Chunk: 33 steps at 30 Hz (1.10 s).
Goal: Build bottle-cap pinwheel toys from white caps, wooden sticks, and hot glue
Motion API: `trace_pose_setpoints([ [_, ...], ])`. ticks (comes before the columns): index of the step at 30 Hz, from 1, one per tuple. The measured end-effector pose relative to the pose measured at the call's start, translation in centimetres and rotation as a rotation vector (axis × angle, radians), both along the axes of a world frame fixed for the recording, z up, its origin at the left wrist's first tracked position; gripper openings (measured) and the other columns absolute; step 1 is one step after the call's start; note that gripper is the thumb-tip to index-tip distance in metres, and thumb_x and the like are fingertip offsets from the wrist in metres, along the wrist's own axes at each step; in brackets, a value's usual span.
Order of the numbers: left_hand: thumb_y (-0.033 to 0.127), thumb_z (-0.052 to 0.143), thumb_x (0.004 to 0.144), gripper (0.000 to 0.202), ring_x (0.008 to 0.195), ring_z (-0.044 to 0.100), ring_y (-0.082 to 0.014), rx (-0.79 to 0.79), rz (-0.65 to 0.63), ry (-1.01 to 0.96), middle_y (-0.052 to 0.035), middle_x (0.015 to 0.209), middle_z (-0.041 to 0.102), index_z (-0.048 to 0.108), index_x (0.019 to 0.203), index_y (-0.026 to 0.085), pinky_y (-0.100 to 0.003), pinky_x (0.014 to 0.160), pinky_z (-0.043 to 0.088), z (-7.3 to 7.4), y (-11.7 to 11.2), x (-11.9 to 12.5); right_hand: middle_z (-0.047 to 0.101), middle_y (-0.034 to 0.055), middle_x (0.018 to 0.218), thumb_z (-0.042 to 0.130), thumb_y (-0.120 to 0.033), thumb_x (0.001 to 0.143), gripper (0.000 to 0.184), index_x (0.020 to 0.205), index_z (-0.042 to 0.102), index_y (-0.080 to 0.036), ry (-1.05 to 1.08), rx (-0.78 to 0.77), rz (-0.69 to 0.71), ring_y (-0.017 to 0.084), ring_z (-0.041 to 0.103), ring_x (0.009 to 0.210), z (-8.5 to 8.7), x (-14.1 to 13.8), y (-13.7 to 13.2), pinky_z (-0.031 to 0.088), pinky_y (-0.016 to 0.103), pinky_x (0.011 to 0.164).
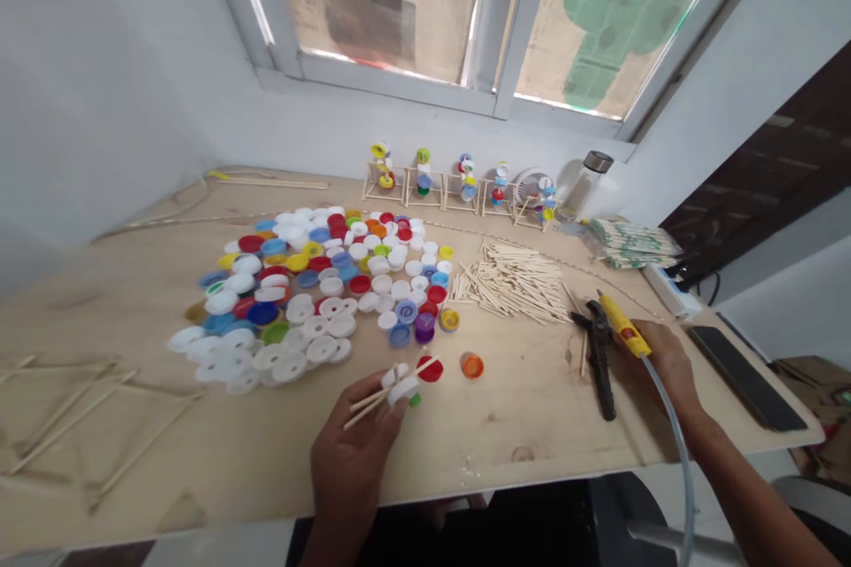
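My left hand [355, 452] is closed around a small assembly of white bottle caps [402, 390] and thin wooden sticks [364, 408], with a red cap [430, 368] and a bit of green at its far side. My right hand [665, 363] is closed behind a yellow glue gun [623, 325], its nozzle pointing away; a translucent glue stick [675, 425] trails from its back. The fingers are mostly hidden. Left of it lies a black hand tool [601, 363]. An orange cap [472, 366] lies alone between my hands.
Many coloured caps [312, 275] spread across the table, beside a pile of sticks [525, 279]. Several cap wheels on stick frames [424, 182] line the wall, near a bottle [585, 182]. A phone [745, 376] lies right; stick frames [73, 416] lie left.
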<state>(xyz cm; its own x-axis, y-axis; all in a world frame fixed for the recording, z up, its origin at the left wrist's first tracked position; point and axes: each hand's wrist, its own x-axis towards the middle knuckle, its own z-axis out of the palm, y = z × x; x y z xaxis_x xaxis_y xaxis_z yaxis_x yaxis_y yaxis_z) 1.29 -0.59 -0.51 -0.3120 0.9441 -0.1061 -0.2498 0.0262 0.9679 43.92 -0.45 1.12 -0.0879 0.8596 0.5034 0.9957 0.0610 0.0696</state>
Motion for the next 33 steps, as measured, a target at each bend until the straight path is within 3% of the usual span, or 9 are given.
trace_pose_setpoints([
  [6, 0.040, 0.080, 0.060, 0.043, 0.092, 0.069, -0.0236, -0.002, -0.003, 0.003, -0.0070, 0.099, 0.074, 0.065, 0.094, 0.019, -0.032, 0.085, 0.056, 0.1, 0.1, 0.2, 0.066, 0.0129, 0.100, 0.051, -0.031, 0.084, 0.026, 0.104, 0.058, -0.016, -0.043, -0.143, 0.097, 0.028, 0.058, 0.092, 0.6, 0.5, -0.9, 0.045, 0.039, 0.078],
  [11, 0.041, 0.079, 0.060, 0.045, 0.093, 0.069, -0.0247, 0.003, -0.001, 0.016, -0.0085, 0.100, 0.073, 0.065, 0.095, 0.018, -0.035, 0.085, 0.055, 0.2, -0.1, 0.2, 0.064, 0.0137, 0.109, 0.056, -0.024, 0.074, 0.040, 0.112, 0.056, -0.015, -0.120, -0.229, 0.163, 0.029, 0.058, 0.099, 1.0, 1.1, -1.2, 0.045, 0.042, 0.085],
  [16, 0.040, 0.079, 0.060, 0.045, 0.093, 0.068, -0.0238, 0.013, 0.001, 0.016, -0.0083, 0.101, 0.073, 0.065, 0.096, 0.017, -0.035, 0.087, 0.054, 0.0, -0.1, 0.2, 0.060, 0.0150, 0.118, 0.051, -0.031, 0.081, 0.041, 0.119, 0.055, -0.016, -0.118, -0.191, 0.184, 0.032, 0.054, 0.109, 3.4, 0.2, -2.2, 0.042, 0.048, 0.091],
  [19, 0.038, 0.079, 0.061, 0.042, 0.095, 0.068, -0.0230, 0.019, -0.002, -0.018, -0.0072, 0.102, 0.072, 0.065, 0.095, 0.018, -0.033, 0.087, 0.054, 0.2, -0.1, 0.2, 0.058, 0.0135, 0.121, 0.047, -0.030, 0.085, 0.038, 0.121, 0.054, -0.019, 0.010, -0.124, 0.143, 0.031, 0.053, 0.112, 5.2, -3.0, -2.7, 0.041, 0.049, 0.094],
  [22, 0.036, 0.079, 0.061, 0.041, 0.096, 0.067, -0.0234, 0.022, -0.015, -0.043, -0.0069, 0.102, 0.073, 0.065, 0.095, 0.018, -0.033, 0.087, 0.054, 0.3, -0.1, 0.3, 0.061, 0.0105, 0.117, 0.050, -0.033, 0.087, 0.033, 0.118, 0.054, -0.022, 0.264, -0.127, 0.155, 0.027, 0.055, 0.111, 5.7, -8.1, -2.4, 0.044, 0.044, 0.094],
  [25, 0.035, 0.079, 0.062, 0.040, 0.095, 0.068, -0.0228, 0.022, -0.022, -0.057, -0.0064, 0.100, 0.073, 0.065, 0.095, 0.019, -0.032, 0.086, 0.054, 0.3, 0.0, 0.3, 0.061, 0.0079, 0.116, 0.050, -0.029, 0.088, 0.029, 0.116, 0.054, -0.024, 0.432, -0.273, 0.267, 0.023, 0.057, 0.110, 4.8, -13.7, -1.4, 0.047, 0.039, 0.092],
  [28, 0.036, 0.079, 0.061, 0.040, 0.096, 0.067, -0.0224, 0.036, -0.020, -0.068, -0.0065, 0.101, 0.073, 0.064, 0.094, 0.018, -0.030, 0.086, 0.054, 0.3, -0.1, 0.3, 0.062, 0.0073, 0.115, 0.053, -0.029, 0.087, 0.028, 0.115, 0.055, -0.024, 0.464, -0.445, 0.365, 0.022, 0.058, 0.108, 3.5, -18.2, -0.2, 0.048, 0.038, 0.091],
  [33, 0.038, 0.079, 0.060, 0.042, 0.093, 0.068, -0.0227, 0.028, -0.032, -0.052, -0.0071, 0.098, 0.073, 0.064, 0.094, 0.017, -0.032, 0.085, 0.055, 0.7, -0.2, 0.2, 0.060, 0.0097, 0.115, 0.056, -0.029, 0.085, 0.034, 0.118, 0.053, -0.024, 0.372, -0.459, 0.347, 0.025, 0.056, 0.107, 1.9, -21.9, 1.4, 0.049, 0.042, 0.088],
])
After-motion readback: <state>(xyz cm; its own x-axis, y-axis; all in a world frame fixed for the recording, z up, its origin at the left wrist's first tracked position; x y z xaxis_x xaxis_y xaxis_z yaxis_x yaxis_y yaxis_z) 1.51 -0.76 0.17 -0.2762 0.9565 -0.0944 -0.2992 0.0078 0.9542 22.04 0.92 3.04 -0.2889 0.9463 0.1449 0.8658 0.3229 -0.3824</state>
